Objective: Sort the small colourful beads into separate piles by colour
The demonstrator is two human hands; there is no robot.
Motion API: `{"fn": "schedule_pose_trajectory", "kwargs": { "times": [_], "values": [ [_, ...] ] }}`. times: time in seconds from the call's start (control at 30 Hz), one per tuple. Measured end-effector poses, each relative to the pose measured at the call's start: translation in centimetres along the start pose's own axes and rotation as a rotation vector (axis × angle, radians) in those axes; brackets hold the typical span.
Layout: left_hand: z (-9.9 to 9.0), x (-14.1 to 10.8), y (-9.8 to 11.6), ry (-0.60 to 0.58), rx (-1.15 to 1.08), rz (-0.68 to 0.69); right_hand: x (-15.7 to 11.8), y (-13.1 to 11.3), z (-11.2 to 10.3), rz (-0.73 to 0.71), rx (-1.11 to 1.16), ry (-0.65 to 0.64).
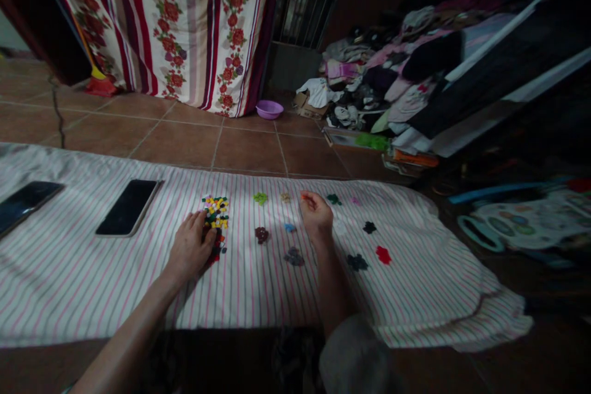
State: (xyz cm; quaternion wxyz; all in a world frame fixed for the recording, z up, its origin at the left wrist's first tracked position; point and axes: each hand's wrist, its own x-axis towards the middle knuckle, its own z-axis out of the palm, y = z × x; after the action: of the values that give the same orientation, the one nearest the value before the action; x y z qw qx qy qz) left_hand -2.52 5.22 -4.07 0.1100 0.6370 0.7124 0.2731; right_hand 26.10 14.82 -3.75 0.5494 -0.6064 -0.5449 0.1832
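My left hand (190, 243) rests on the striped cloth at the left edge of a mixed pile of small coloured pieces (217, 212), its fingers apart and touching them. Right of centre, my right hand (317, 214) is closed, thumb and fingertips together; something orange shows faintly at the tips, too small to name. Around it lie little single-colour heaps: lime green (261, 198), beige (285, 197), brown (261, 234), blue (289, 228), grey (293, 256), dark green (333, 199), pink (355, 201), black (369, 227), dark grey-green (357, 262) and red (383, 254).
Two phones lie on the cloth's left side, one dark phone (129, 206) nearer the pile and another phone (25, 203) at the edge. Beyond the striped cloth (184, 308) are a purple bowl (269, 109), a floral curtain (184, 24) and heaped clothes (383, 74).
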Motion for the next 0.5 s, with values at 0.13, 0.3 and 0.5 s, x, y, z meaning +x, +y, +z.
{"fn": "schedule_pose_trajectory", "kwargs": {
  "times": [0.13, 0.3, 0.5],
  "values": [
    [0.1, 0.2, 0.2, -0.006, 0.020, -0.009, 0.9, 2.4, -2.3, 0.076, 0.016, -0.008],
    [-0.2, 0.5, 0.4, -0.012, 0.001, -0.001, 1.5, 4.3, -3.8, 0.139, -0.068, 0.019],
    [-0.8, 0.5, 0.6, -0.030, -0.007, -0.005, 1.4, 5.7, -3.6, 0.192, -0.126, 0.004]
  ]
}}
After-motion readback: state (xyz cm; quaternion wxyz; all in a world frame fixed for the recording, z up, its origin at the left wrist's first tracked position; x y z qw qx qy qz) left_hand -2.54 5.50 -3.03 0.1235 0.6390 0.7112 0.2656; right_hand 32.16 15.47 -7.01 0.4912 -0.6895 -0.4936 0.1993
